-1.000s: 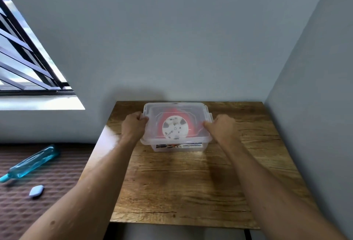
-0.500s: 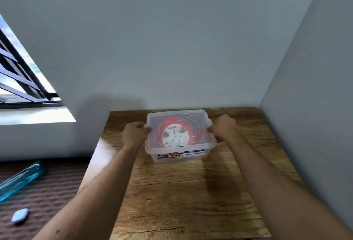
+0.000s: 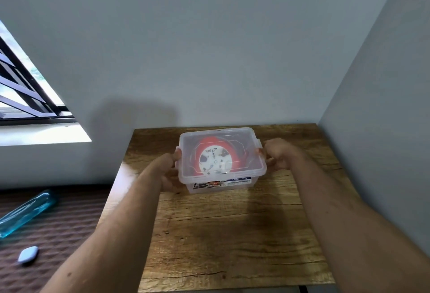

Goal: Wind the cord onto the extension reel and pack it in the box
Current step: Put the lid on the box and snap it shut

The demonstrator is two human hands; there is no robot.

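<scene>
A clear plastic box (image 3: 252,169) with its lid on stands at the far middle of the wooden table (image 3: 232,234). Through the lid I see the red extension reel (image 3: 215,158) with its white socket face lying flat inside. My left hand (image 3: 168,171) grips the box's left side at the lid clip. My right hand (image 3: 277,155) grips the right side at the other clip. The cord itself is not distinguishable through the plastic.
Grey walls close the table at the back and on the right. To the left lies a brown mat (image 3: 58,234) with a blue bottle (image 3: 25,212) on its side and a small pale blue object (image 3: 28,254). A barred window (image 3: 21,87) is at far left.
The view has tilted and drawn closer. My left hand has slid lower along the box's left side; my right hand has shifted from the lid edge to the right clip.
</scene>
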